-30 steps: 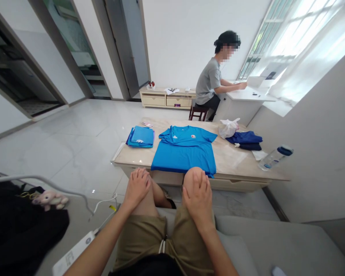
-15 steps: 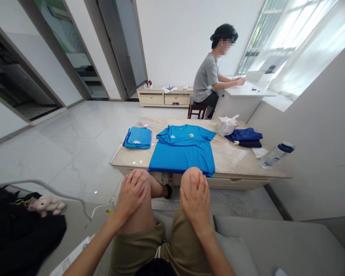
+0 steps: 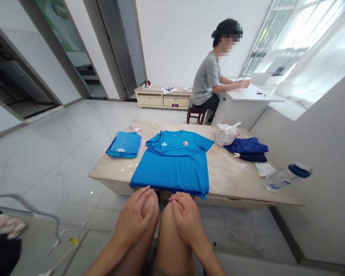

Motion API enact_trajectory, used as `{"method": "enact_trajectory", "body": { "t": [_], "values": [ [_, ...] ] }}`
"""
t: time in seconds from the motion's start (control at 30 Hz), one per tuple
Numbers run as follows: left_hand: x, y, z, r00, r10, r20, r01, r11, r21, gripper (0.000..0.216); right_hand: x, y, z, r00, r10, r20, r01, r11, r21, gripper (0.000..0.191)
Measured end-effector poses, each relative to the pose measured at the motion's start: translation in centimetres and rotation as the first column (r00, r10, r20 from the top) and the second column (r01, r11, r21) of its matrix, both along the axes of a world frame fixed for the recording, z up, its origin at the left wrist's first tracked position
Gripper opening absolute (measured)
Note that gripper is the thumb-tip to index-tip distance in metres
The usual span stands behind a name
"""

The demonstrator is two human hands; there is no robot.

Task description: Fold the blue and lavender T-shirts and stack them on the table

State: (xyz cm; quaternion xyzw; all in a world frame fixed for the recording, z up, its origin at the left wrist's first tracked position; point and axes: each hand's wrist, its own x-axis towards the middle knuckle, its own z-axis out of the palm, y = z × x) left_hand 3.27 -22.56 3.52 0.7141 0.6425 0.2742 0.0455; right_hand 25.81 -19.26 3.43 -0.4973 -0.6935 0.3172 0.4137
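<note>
1. Blue T-shirt (image 3: 172, 165) lay flat and unfolded on the stone-topped table (image 3: 227, 176), sleeves out, front up, hem at the near edge and drooping slightly over it.
2. Folded blue clothes (image 3: 123, 145) sat in a neat stack left of the shirt, just beside it. Navy clothes (image 3: 245, 149) lay in a low pile to its right, beside a white plastic bag (image 3: 227, 134).
3. So one stack looked folded, while the shirt lay spread out with no folds.
4. Left hand (image 3: 133, 214) rested on the left knee, fingers together, lightly curved, pinching nothing.
5. Right hand (image 3: 185, 216) rested on the right knee, same loose shape, empty. Neither hand touched the table or the shirt; fingertips were near each other, not clearly touching.
</note>
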Motion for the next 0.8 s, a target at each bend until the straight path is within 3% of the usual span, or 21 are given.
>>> {"method": "enact_trajectory", "body": {
  "t": [0.2, 0.4, 0.6, 0.8],
  "values": [
    [6.3, 3.1, 1.4, 0.990, -0.084, -0.111, 0.084, 0.996, -0.007, 0.029, 3.6, -0.9, -0.5, 0.998, -0.033, -0.054, 0.030, 0.998, -0.055, 0.032],
    [8.5, 3.2, 1.9, 0.983, -0.102, -0.154, 0.101, 0.995, -0.018, 0.031, 8.0, -1.8, -1.3, 0.989, -0.107, -0.098, 0.098, 0.991, -0.093, 0.035],
    [7.3, 0.6, 2.0, 0.968, -0.191, -0.166, 0.197, 0.980, 0.025, 0.030, 7.7, -2.5, -1.1, 0.968, -0.212, -0.134, 0.196, 0.972, -0.127, 0.039],
    [2.0, -1.5, 1.8, 0.979, -0.191, -0.070, 0.195, 0.979, 0.062, 0.033, 5.1, -1.7, -0.1, 0.972, -0.207, -0.111, 0.194, 0.974, -0.120, 0.037]
  ]
}}
